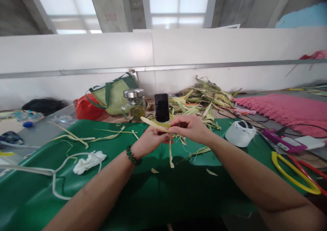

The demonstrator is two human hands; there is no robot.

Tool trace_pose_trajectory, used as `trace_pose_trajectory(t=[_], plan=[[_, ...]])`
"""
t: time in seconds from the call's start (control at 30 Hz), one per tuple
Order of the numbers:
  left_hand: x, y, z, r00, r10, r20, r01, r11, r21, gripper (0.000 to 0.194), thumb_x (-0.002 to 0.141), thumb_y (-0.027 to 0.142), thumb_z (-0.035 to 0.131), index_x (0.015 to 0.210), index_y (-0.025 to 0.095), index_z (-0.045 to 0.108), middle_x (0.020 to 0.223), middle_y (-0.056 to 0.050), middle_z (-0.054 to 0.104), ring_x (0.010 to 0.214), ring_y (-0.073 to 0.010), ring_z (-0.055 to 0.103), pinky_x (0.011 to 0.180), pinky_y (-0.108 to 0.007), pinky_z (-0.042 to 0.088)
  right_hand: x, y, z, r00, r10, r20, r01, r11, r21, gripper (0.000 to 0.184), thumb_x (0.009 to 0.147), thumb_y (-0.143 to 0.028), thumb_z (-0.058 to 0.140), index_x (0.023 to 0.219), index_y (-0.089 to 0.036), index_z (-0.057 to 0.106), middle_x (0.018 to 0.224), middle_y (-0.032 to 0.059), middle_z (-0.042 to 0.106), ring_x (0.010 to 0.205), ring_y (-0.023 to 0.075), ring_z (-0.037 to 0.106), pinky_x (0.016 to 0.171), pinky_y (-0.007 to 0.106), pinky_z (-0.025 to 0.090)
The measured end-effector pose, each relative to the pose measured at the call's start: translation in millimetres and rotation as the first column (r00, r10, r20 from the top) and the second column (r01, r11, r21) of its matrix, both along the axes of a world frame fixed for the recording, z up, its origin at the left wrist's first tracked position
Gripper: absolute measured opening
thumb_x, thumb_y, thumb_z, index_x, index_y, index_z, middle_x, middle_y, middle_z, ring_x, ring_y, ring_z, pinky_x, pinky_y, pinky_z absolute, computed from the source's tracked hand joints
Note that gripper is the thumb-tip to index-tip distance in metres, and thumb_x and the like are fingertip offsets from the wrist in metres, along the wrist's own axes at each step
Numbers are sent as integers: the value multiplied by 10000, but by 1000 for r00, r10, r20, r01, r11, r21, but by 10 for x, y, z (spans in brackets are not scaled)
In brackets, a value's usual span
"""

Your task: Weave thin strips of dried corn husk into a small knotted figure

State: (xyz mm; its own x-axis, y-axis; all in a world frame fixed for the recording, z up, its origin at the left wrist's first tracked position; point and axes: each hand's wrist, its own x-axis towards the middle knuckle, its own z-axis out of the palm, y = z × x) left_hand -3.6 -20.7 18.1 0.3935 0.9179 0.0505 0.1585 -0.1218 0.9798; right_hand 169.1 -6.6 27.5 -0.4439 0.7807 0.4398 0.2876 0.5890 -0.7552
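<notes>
Over the middle of a green sheet (184, 197), my two hands meet around pale yellow strips of corn husk. My left hand (151, 141), with a dark green bead bracelet (130, 156) at the wrist, is closed on a corn husk strip (153, 123) that sticks out to the upper left. My right hand (187, 127) pinches the same husk work near its right end. A narrower husk strip (171, 154) hangs straight down below the fingers. How the strips join is hidden by my fingers. Just behind the hands a dark phone (161, 108) stands upright.
Behind stand a glass mug (136, 108) with a metal lid and a green bag (116, 96). A heap of husks (209, 95) lies at the back. White thread (240, 134) and yellow-handled scissors (293, 176) are on the right; crumpled tissue (89, 162) and a white cable (53, 180) lie left.
</notes>
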Motion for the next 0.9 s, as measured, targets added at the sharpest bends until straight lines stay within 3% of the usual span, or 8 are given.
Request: trace_pose_trajectory(t=[0.23, 0.4, 0.5, 0.7, 0.9], plan=[[-18, -6, 41, 1000, 4, 24, -4, 1000, -13, 147, 669, 300, 704, 690, 156, 722, 687, -24, 708, 704, -172, 664, 681, -268, 545, 39, 11, -16, 983, -133, 126, 95, 957, 274, 148, 812, -279, 580, 738, -178, 659, 709, 10, 642, 646, 107, 549, 589, 212, 394], [-30, 2, 58, 995, 95, 34, -95, 995, -6, 171, 714, 284, 680, 796, 145, 734, 771, -47, 731, 772, -180, 668, 748, -284, 540, 108, -3, 34, 944, -152, 293, 96, 976, 197, 131, 777, -309, 620, 765, -184, 661, 695, 6, 659, 621, 116, 568, 542, 207, 361], [-25, -6, 57, 991, 120, 53, -121, 993, 9, 185, 734, 273, 667, 840, 136, 731, 828, -60, 738, 793, -180, 668, 769, -294, 542, 118, 1, 36, 917, -158, 366, 83, 973, 214, 108, 776, -286, 625, 745, -197, 677, 671, -7, 659, 583, 107, 547, 517, 204, 319], [-20, -24, 42, 991, 131, 31, -132, 991, 33, 211, 754, 272, 642, 901, 145, 724, 870, -62, 737, 791, -179, 671, 745, -291, 549, 99, 4, 27, 928, -150, 342, 57, 962, 267, 149, 804, -291, 600, 745, -208, 708, 624, -21, 653, 550, 92, 526, 516, 199, 310], [-17, -22, 52, 999, 51, -7, -50, 995, 83, 253, 746, 332, 646, 874, 135, 739, 783, -61, 734, 780, -194, 666, 732, -292, 545, 85, -4, 16, 937, -169, 306, 88, 962, 259, 164, 791, -291, 606, 706, -191, 704, 604, -16, 644, 533, 87, 509, 503, 197, 308]])
